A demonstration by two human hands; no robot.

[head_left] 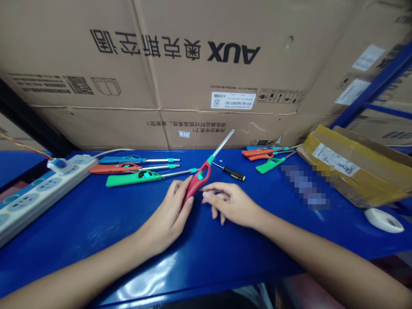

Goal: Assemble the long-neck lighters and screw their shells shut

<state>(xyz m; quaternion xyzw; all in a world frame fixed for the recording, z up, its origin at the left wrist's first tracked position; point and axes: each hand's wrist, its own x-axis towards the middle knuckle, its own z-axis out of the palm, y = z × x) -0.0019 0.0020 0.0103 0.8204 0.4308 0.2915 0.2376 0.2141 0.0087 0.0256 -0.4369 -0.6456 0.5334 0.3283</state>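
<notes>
My left hand [170, 214] is closed around the red handle of a long-necked gas lighter [195, 185]. Its metal tube points up and away to the right, and a turquoise trigger and collar show on it. Just right of the handle is my right hand [233, 201], with thumb and index fingertips pinched together and the other fingers curled loosely below. Whatever that pinch holds, if anything, is too small to make out. Behind the hands lies a screwdriver [234, 173] with a black and yellow handle, beside tiny metal bits [221, 161].
On the blue table [206, 257], a green lighter [133, 178], an orange lighter [116, 168] and a blue lighter [122, 159] lie left, near a power strip [41, 189]. More lighters [270, 165], a yellow-taped carton [350, 167] and a white object [384, 220] are right. A large cardboard box [180, 81] stands behind.
</notes>
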